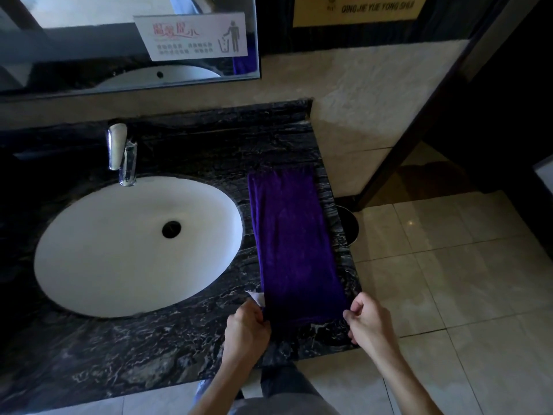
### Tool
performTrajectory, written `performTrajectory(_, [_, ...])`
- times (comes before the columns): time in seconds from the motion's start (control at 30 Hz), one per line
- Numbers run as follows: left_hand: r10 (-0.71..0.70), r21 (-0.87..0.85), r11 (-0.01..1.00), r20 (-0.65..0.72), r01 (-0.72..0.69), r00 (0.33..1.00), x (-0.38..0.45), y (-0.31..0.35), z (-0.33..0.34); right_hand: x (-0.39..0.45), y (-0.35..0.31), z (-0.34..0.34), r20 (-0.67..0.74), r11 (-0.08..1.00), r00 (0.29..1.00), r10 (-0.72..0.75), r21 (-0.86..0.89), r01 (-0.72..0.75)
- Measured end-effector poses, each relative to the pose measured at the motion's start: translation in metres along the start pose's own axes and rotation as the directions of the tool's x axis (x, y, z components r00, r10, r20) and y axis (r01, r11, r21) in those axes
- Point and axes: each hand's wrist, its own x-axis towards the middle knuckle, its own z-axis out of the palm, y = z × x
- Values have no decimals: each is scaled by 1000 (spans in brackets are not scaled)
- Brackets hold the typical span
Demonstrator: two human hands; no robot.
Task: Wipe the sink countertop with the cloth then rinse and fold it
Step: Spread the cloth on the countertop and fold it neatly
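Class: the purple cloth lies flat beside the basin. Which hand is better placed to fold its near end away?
Neither clearly: left hand and right hand each pinch a near corner of the cloth.

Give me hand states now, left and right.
Left hand: pinching the near left corner of the purple cloth.
Right hand: pinching its near right corner.

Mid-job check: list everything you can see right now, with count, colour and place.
cloth: one, purple, laid flat in a long strip on the countertop right of the sink
sink: one, white, oval, set in the countertop
countertop: one, black marble
faucet: one, chrome, behind the sink
mirror: one, on the wall above
sign: one, white, on the mirror
left hand: pinches the cloth's near left corner
right hand: pinches its near right corner
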Motion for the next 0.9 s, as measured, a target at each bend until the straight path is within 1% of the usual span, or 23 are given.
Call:
performTrajectory(0.03, [-10,73,997,30,7,1000,1,3,-3,2,-1,-1,14,998,1000,-5,-59,5])
performTrajectory(0.1, [-36,147,989,92,22,995,6,7,-11,9,-4,-7,77,986,997,2,-168,11])
performTrajectory(0.13, [-45,170,985,140,21,989,9,8,-16,13,-5,-11,121,984,992,25,-177,-4])
performTrajectory(0.2, [-66,190,982,263,15,962,17,11,-27,20,-10,-21,215,993,974,71,-106,-49])
performTrajectory(0.23, [-65,176,984,299,12,952,24,14,-34,25,-16,-27,236,996,969,72,-68,-57])
performTrajectory(0.27, [-45,162,987,285,-2,957,34,16,-41,32,-23,-33,223,998,974,46,-40,-38])
performTrajectory(0.3, [-8,140,990,229,-25,973,47,20,-48,41,-33,-40,184,1000,983,5,-9,-4])
performTrajectory(0.37, [57,61,996,72,-62,996,74,35,-61,62,-58,-53,76,994,993,-94,66,89])
performTrajectory(0.47, [116,-33,992,-82,-119,990,118,81,-79,102,-108,-60,-47,967,971,-234,92,237])
performTrajectory(0.53, [137,-66,987,-157,-148,978,146,113,-89,134,-140,-56,-70,949,953,-295,91,300])
performTrajectory(0.57, [150,-55,985,-180,-162,972,160,127,-92,151,-156,-52,-73,942,944,-321,76,326])
performTrajectory(0.67, [195,-24,979,-216,-205,957,203,155,-91,195,-195,-40,-60,931,930,-363,4,364])
performTrajectory(0.77, [211,19,977,-252,-214,944,243,170,-89,231,-219,-28,-32,927,929,-369,-81,365])
performTrajectory(0.83, [242,72,970,-214,-232,946,259,175,-88,247,-227,-21,0,918,926,-377,-134,374])
performTrajectory(0.9, [276,175,952,-140,-251,951,269,178,-87,261,-231,-16,18,906,924,-383,-187,379])
